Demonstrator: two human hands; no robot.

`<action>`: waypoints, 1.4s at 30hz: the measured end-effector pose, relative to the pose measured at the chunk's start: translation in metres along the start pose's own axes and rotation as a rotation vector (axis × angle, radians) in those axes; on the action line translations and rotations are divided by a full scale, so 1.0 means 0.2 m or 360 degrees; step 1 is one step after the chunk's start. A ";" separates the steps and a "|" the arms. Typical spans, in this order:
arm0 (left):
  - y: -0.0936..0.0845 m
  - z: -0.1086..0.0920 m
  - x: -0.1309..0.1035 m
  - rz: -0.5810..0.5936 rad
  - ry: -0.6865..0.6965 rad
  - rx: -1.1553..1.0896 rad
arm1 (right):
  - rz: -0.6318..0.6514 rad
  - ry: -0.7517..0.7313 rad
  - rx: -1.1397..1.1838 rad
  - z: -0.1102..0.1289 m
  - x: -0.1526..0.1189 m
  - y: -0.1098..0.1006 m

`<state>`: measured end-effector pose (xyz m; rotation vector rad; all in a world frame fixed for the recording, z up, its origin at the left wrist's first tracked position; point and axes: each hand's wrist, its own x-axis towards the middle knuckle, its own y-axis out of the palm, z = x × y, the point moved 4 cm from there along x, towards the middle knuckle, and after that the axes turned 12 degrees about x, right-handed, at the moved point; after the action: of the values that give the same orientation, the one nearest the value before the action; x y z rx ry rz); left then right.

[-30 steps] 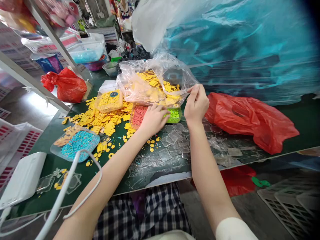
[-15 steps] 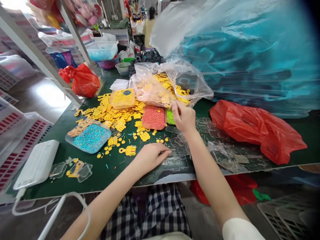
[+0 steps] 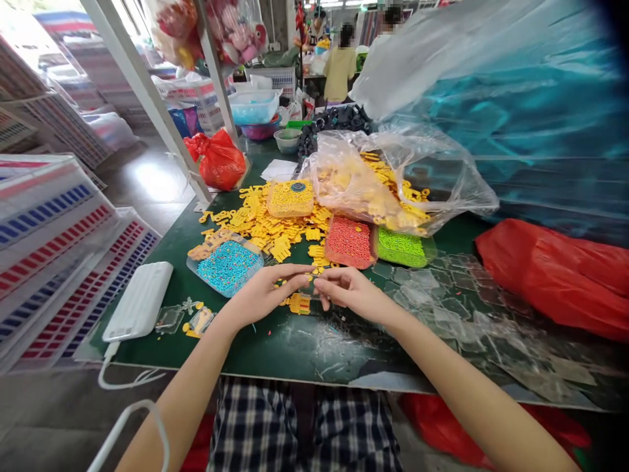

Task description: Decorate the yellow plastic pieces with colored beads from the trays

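My left hand point(image 3: 270, 292) is over the table, thumb and fingers nearly together near a few small yellow pieces; what it holds, if anything, is too small to tell. Close against its fingertips, my right hand point(image 3: 348, 295) has its fingers curled in a pinch, contents unclear. Just below the hands lies a yellow piece with coloured rows point(image 3: 299, 303). Behind them are trays of blue beads point(image 3: 230, 267), red beads point(image 3: 350, 241), green beads point(image 3: 400, 246) and yellow beads point(image 3: 289, 198), beside a heap of yellow pieces point(image 3: 255, 219).
A clear bag of yellow pieces point(image 3: 344, 174) lies behind the trays. Clear plastic pieces point(image 3: 452, 301) and a red bag point(image 3: 555, 269) are at right. A white power bank point(image 3: 139, 301) sits at left. People point(image 3: 339, 69) are in the background.
My right hand has left the clear bag and come down beside my left hand. My left hand has moved up and left over the table. The view has shifted, showing more of the left side.
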<state>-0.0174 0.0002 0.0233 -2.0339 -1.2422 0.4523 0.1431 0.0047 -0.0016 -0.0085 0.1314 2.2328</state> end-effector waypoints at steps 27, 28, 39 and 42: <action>0.07 0.19 -0.03 0.0240 0.0229 0.0834 | 0.0014 -0.0495 -0.1847 -0.07 -0.02 0.05; 0.08 0.19 -0.03 0.0247 0.0223 0.0828 | 0.0016 -0.0486 -0.1849 -0.07 -0.02 0.04; 0.05 0.20 -0.03 0.0297 0.0161 0.0760 | 0.0054 -0.0434 -0.1843 -0.08 -0.02 0.04; 0.05 0.21 -0.03 0.0310 0.0155 0.0726 | 0.0052 -0.0428 -0.1837 -0.08 -0.02 0.05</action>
<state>-0.0387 0.0072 -0.0134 -1.7623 -0.7957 0.6544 0.1376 -0.0065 -0.0165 -0.3256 -1.2924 2.0183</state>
